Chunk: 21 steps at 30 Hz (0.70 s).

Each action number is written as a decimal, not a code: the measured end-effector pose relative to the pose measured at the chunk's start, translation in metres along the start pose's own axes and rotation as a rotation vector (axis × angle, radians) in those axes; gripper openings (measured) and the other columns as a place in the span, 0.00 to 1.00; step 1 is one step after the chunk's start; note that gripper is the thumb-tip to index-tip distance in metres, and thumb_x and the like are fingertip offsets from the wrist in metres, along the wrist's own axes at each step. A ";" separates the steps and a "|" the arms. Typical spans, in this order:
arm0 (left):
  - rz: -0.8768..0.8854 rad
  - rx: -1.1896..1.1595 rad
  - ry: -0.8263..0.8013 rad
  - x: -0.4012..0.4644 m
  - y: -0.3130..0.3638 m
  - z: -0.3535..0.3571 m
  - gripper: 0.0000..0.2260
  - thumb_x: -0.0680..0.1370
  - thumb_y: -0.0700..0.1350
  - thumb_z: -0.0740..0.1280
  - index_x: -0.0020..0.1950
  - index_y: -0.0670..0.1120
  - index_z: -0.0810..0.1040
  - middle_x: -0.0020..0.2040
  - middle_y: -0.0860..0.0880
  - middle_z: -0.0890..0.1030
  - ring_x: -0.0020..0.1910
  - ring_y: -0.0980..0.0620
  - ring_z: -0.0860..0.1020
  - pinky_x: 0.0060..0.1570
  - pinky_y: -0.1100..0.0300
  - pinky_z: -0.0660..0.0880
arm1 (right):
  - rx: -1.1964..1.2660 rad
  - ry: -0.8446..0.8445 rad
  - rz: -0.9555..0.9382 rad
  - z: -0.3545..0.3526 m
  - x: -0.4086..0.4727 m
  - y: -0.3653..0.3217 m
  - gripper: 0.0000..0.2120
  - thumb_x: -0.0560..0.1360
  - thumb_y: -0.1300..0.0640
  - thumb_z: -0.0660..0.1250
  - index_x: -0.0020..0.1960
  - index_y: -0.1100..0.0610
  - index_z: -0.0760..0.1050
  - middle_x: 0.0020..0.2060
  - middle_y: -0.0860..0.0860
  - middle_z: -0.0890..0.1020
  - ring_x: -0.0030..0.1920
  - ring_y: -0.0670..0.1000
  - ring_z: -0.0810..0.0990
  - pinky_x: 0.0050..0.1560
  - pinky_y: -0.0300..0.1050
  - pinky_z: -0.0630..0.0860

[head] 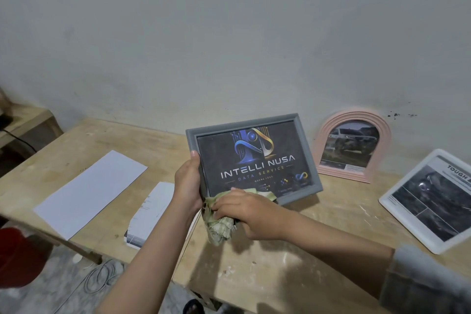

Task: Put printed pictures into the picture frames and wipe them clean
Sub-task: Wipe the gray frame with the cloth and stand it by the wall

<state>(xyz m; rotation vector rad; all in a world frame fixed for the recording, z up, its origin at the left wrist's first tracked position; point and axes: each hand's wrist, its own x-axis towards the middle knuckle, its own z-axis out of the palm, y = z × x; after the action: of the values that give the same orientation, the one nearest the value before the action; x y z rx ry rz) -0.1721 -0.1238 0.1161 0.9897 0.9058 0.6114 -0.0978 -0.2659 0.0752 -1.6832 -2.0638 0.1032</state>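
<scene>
A grey picture frame (pixel 300 158) with a dark "INTELLI NUSA" print is tilted up above the wooden table (pixel 280 262). My left hand (pixel 187 183) grips its left edge, thumb on the front. My right hand (pixel 251 213) holds a crumpled greenish cloth (pixel 219 227) and presses it on the frame's lower left corner. A pink arched frame (pixel 323 145) with a car picture leans on the wall to the right. A white frame (pixel 397 214) with a dark print lies flat at the far right.
A blank white sheet (pixel 91 191) and a stack of printed pictures (pixel 150 211) lie on the table's left part. A red object (pixel 17 255) and a white cable (pixel 99 278) are on the floor at lower left. A grey wall stands behind.
</scene>
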 end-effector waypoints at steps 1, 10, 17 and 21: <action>0.017 0.011 0.023 0.002 0.000 0.000 0.17 0.81 0.54 0.60 0.49 0.41 0.80 0.47 0.42 0.83 0.42 0.45 0.82 0.41 0.53 0.80 | 0.008 -0.014 -0.011 0.002 -0.002 0.000 0.27 0.59 0.74 0.57 0.55 0.61 0.78 0.57 0.55 0.80 0.62 0.55 0.75 0.70 0.55 0.62; 0.055 -0.011 0.166 0.033 0.000 -0.009 0.17 0.81 0.55 0.60 0.43 0.43 0.77 0.42 0.45 0.81 0.43 0.45 0.79 0.52 0.48 0.78 | -0.014 -0.300 -0.027 0.004 0.013 0.013 0.21 0.63 0.71 0.63 0.54 0.59 0.77 0.51 0.54 0.80 0.55 0.57 0.75 0.53 0.50 0.73; 0.070 0.012 0.356 0.082 0.019 -0.055 0.17 0.81 0.55 0.59 0.40 0.45 0.76 0.41 0.49 0.80 0.45 0.46 0.78 0.48 0.54 0.76 | 0.146 -0.344 0.264 -0.009 0.044 0.059 0.21 0.65 0.70 0.62 0.54 0.54 0.77 0.50 0.51 0.81 0.52 0.53 0.78 0.50 0.51 0.75; 0.100 0.108 0.460 0.116 0.032 -0.097 0.18 0.81 0.55 0.58 0.44 0.42 0.75 0.41 0.47 0.77 0.42 0.47 0.74 0.42 0.56 0.71 | 0.091 -0.318 0.386 -0.012 0.076 0.103 0.17 0.67 0.66 0.63 0.51 0.52 0.77 0.47 0.48 0.82 0.48 0.51 0.79 0.47 0.50 0.76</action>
<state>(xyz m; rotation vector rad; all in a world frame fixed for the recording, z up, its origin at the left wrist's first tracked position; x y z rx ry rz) -0.1989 0.0237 0.0786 1.0135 1.3107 0.9047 -0.0098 -0.1723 0.0739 -2.0941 -1.8786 0.6155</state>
